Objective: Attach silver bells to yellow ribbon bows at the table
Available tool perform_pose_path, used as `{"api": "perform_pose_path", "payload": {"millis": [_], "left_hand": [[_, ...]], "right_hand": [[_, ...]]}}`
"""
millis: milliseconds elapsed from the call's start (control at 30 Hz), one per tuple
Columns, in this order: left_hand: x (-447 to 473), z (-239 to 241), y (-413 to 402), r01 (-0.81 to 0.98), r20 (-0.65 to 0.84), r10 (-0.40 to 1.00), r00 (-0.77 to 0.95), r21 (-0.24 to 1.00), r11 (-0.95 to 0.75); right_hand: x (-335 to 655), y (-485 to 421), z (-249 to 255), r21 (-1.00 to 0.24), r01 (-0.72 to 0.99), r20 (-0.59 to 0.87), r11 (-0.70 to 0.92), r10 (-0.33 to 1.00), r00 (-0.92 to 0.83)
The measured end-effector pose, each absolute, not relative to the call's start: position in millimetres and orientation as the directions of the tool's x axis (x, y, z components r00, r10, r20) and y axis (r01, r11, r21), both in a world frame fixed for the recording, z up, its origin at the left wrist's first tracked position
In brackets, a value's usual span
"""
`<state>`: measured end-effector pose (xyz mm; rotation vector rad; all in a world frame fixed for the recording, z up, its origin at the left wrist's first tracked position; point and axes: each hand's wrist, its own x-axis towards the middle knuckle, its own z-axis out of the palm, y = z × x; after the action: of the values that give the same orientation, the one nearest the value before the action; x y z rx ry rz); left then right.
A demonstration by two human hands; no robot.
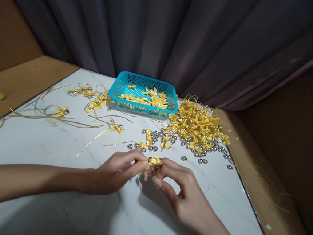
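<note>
Over the middle of the white tabletop [88,210], my two hands meet at a small yellow ribbon bow [155,160]. My left hand [119,171] pinches the bow's left side between thumb and fingertips. At the bow's right side, my right hand [179,183] curls its fingers, the index against the ribbon and the thumb a little lower. A thin gold cord seems to run by the right fingertips, partly hidden. Just beyond the hands lie loose yellow bows [166,143] and small silver beads [155,136].
A blue plastic basket [143,111] holding several yellow bows stands at the back. Right of it is a heap of yellow bows with cords [197,123]. Gold cords [84,123] and tied bows [61,112] lie on the left. A dark curtain [147,29] hangs behind.
</note>
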<state>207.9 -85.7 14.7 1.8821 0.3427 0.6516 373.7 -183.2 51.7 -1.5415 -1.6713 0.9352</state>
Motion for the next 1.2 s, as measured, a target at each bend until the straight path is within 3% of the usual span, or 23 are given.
{"api": "perform_pose_path", "payload": {"millis": [233, 533, 833, 1200], "left_hand": [[206, 15, -86, -0.037, 0.229, 0.520, 0.823, 0.935, -0.354], [207, 18, -84, -0.016, 0.126, 0.490, 0.863, 0.975, -0.222], [208, 22, -85, 0.046, -0.087, 0.473, 0.877, 0.994, 0.098], [211, 17, -81, -0.049, -0.088, 0.397, 0.913, 0.945, 0.323]], "right_hand": [[373, -183, 50, -0.868, 0.494, 0.010, 0.045, 0.997, -0.074], [372, -188, 57, -0.797, 0.604, -0.032, 0.002, 0.998, -0.047], [371, -194, 50, -0.798, 0.600, 0.115, 0.051, 0.991, 0.068], [369, -194, 56, -0.746, 0.654, 0.242, 0.126, 0.966, 0.090]]}}
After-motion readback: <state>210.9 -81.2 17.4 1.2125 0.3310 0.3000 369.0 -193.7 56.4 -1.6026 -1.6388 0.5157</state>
